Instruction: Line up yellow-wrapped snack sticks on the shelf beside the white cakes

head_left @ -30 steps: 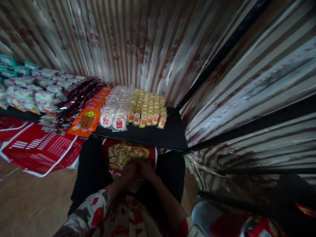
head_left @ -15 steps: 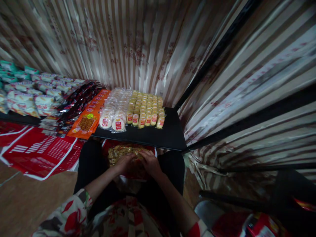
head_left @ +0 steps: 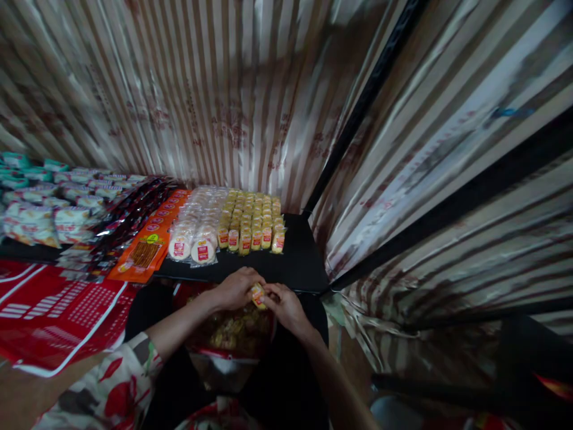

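Both hands hold one small yellow wrapped snack (head_left: pixel 258 295) between them. My left hand (head_left: pixel 239 288) is closed on its left side, and my right hand (head_left: pixel 285 304) pinches it from the right. Below them, between my knees, a red container (head_left: pixel 210 351) holds many more yellow wrapped snacks (head_left: pixel 230 331), partly hidden by my left forearm. Just beyond, on a black shelf (head_left: pixel 295 263), stand tight rows of similar yellow wrapped snacks (head_left: pixel 250 224). To their left are rows of round white crackers in clear wrappers (head_left: pixel 197 230).
An orange snack bag (head_left: pixel 143 251), dark shiny packets (head_left: pixel 119 224) and white snack bags (head_left: pixel 74 224) line the shelf leftward. A red and white bag (head_left: pixel 67 313) lies below on the left. Black posts (head_left: pixel 358 137) and a striped curtain (head_left: pixel 250 101) close in behind and right.
My hands have come up from the snacks in the container, toward the shelf edge, and now hold one yellow wrapped snack. The view has shifted, so the shelf appears lower.
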### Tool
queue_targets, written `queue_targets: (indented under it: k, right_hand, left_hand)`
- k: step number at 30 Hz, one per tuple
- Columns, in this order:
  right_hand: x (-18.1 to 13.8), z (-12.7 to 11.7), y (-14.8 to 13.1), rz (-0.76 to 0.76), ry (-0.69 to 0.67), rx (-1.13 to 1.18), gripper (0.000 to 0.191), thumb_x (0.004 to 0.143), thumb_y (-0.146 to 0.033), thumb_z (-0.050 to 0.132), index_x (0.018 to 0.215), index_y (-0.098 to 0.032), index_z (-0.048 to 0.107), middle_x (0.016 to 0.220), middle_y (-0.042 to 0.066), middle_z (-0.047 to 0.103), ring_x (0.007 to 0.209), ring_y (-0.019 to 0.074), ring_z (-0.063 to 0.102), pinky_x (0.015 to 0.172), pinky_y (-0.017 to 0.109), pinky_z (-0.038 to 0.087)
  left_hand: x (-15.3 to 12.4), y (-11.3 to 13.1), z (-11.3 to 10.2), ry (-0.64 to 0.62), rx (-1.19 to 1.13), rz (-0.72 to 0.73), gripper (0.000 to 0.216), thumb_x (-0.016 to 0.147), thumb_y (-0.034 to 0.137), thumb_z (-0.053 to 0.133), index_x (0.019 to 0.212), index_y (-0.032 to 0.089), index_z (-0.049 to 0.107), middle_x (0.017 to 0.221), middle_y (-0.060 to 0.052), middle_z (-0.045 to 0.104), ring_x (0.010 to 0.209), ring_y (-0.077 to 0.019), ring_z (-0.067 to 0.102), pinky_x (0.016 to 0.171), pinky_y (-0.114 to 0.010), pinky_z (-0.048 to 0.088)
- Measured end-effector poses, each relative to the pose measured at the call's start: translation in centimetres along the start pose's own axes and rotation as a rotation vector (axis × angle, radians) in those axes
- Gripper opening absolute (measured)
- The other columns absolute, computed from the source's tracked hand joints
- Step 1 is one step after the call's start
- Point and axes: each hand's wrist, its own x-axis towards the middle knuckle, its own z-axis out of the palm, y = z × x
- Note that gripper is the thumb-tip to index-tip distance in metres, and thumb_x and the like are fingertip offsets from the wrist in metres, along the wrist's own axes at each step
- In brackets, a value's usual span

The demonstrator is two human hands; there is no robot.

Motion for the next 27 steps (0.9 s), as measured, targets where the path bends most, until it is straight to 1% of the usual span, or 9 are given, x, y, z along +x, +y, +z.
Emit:
queue_targets:
  k: [5,8,11,15,20,22,24,25,27]
  right_hand:
    - [1.3,-2.1,2.2,0.07,0.232,0.287,0.029,0.075,-0.039,0.058,0.094,-0.019,0.067,0.082,0.002,0.065,0.065,0.0129,0.053,0.061,0.024,0.044]
    - [2.5,-3.7,2.9,0.135,0.358,0.385,0.035,0.073,-0.044,0.058,0.092,-0.017,0.067,0.078,0.002,0.064,0.061,0.0124,0.052,0.059,0.023,0.044]
    - [4.2,-5.5,3.4,0.172,0.486,0.408,0.038,0.072,-0.047,0.059,0.092,-0.015,0.066,0.074,0.002,0.063,0.061,0.013,0.052,0.06,0.024,0.045]
    - [7.5,-7.4,4.4,0.207,0.62,0.396,0.042,0.072,-0.049,0.054,0.094,-0.014,0.065,0.075,0.004,0.064,0.063,0.0149,0.055,0.061,0.026,0.046]
    - [12.5,-8.7,6.4,0.243,0.721,0.32,0.044,0.073,-0.047,0.048,0.097,-0.014,0.064,0.084,0.009,0.068,0.073,0.0193,0.06,0.068,0.03,0.048]
    - [14.5,-9.0,7.4,0.262,0.744,0.268,0.042,0.073,-0.043,0.045,0.098,-0.014,0.064,0.087,0.009,0.069,0.077,0.021,0.062,0.071,0.032,0.047]
    - [16.5,-9.3,8.5,0.27,0.75,0.245,0.041,0.072,-0.038,0.043,0.097,-0.014,0.064,0.086,0.01,0.069,0.078,0.0219,0.062,0.072,0.033,0.047]
    - [17.6,-9.4,9.1,0.267,0.744,0.244,0.04,0.071,-0.036,0.042,0.096,-0.014,0.064,0.086,0.01,0.069,0.078,0.022,0.062,0.073,0.034,0.048]
    - [19.5,-9.4,10.2,0.254,0.724,0.251,0.038,0.069,-0.033,0.042,0.094,-0.015,0.064,0.086,0.009,0.069,0.078,0.0214,0.062,0.073,0.033,0.048]
  left_hand:
    - [4.9,1.6,-1.4,0.139,-0.029,-0.019,0.029,0.079,0.014,0.047,0.105,0.021,0.058,0.106,-0.004,0.056,0.098,-0.0155,0.053,0.089,-0.029,0.044]
    - [7.9,2.7,-2.1,0.223,-0.049,-0.034,0.032,0.079,0.011,0.044,0.107,0.021,0.058,0.109,-0.005,0.053,0.102,-0.0151,0.053,0.092,-0.028,0.043]
    - [10.8,3.2,-2.5,0.277,-0.024,-0.025,0.034,0.08,0.01,0.041,0.108,0.02,0.057,0.111,-0.005,0.052,0.105,-0.0156,0.051,0.095,-0.029,0.042]
    - [14.4,3.2,-2.7,0.318,0.064,0.013,0.037,0.08,0.012,0.04,0.114,0.02,0.054,0.117,-0.006,0.05,0.11,-0.0182,0.046,0.099,-0.033,0.04]
    - [18.0,3.7,-2.7,0.395,0.24,-0.054,0.037,0.083,0.013,0.037,0.116,0.016,0.052,0.128,-0.011,0.045,0.121,-0.0243,0.034,0.104,-0.041,0.032]
    - [19.4,3.8,-2.6,0.365,0.282,-0.072,0.036,0.084,0.014,0.035,0.116,0.014,0.053,0.126,-0.013,0.047,0.12,-0.0263,0.035,0.101,-0.043,0.034]
    - [21.0,3.3,-2.2,0.287,0.314,-0.095,0.036,0.085,0.014,0.032,0.114,0.011,0.054,0.118,-0.016,0.053,0.116,-0.0278,0.039,0.097,-0.044,0.037]
    - [21.9,2.8,-1.9,0.252,0.332,-0.11,0.037,0.086,0.013,0.031,0.113,0.009,0.055,0.116,-0.017,0.055,0.115,-0.0283,0.041,0.097,-0.044,0.036]
    - [23.7,1.5,-1.1,0.219,0.366,-0.143,0.038,0.085,0.011,0.03,0.113,0.006,0.055,0.118,-0.018,0.055,0.119,-0.0289,0.039,0.1,-0.045,0.032]
